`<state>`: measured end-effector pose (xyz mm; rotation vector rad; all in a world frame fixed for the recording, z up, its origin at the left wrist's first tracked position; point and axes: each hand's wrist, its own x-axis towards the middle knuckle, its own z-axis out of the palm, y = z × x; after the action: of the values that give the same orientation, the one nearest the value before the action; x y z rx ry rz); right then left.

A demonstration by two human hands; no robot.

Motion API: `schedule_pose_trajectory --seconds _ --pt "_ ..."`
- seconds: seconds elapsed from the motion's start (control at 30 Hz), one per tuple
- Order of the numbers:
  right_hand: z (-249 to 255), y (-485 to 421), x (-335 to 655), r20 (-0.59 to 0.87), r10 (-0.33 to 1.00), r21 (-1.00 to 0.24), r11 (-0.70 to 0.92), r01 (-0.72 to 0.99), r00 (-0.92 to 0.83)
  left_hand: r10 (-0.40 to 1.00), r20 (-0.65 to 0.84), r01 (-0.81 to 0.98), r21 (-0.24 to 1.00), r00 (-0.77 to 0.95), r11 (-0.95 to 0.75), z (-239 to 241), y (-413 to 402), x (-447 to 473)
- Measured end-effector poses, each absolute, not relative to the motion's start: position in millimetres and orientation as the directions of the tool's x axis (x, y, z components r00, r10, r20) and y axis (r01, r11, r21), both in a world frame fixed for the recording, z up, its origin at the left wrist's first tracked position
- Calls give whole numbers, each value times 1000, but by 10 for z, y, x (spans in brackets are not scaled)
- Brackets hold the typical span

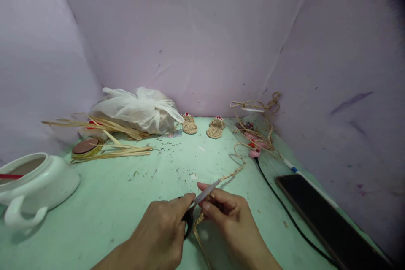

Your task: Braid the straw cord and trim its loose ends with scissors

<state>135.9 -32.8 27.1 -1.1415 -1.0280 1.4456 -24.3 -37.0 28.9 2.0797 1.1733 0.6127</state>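
Scissors (189,222), clasped by our left hand (163,224), angle close over our right hand (232,216), which pinches the braided cord (232,174) trailing beyond and below its grip, so a slip of the blade (206,193) beside that pinch could nick our skin or fray the cord.

Soft, rather dim light, faint diffuse shadows, wide-angle stretching at edges, blackened upper-right corner.

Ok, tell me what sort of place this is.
Likely a handicraft corner: thin tan fibre cord in the right hand, black-handled metal scissors in the left hand, and two small tan fibre sandals.
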Motion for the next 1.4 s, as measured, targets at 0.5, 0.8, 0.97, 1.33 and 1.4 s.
schedule_pose_trajectory --seconds 0.5,0.8,0.97,1.33,1.4 --pt "227 -298 1295 -275 956 -891 -292 -349 -97 915 -350 -40 930 201 365 241 -322 -17" --pt "275 -297 1334 -258 957 -886 -290 -362 -135 883 -384 -157 887 270 434 233 -302 -81" --pt "288 -323 1310 -233 968 -920 -250 -301 -91 843 -384 -157 870 377 467 209 -311 -76" --pt "270 -340 1301 -252 966 -907 -258 -332 -63 899 -370 -5 924 234 382 265 -267 -65" --pt "273 -335 1295 -272 962 -899 -264 -348 -26 932 -324 40 946 160 322 323 -250 -88"
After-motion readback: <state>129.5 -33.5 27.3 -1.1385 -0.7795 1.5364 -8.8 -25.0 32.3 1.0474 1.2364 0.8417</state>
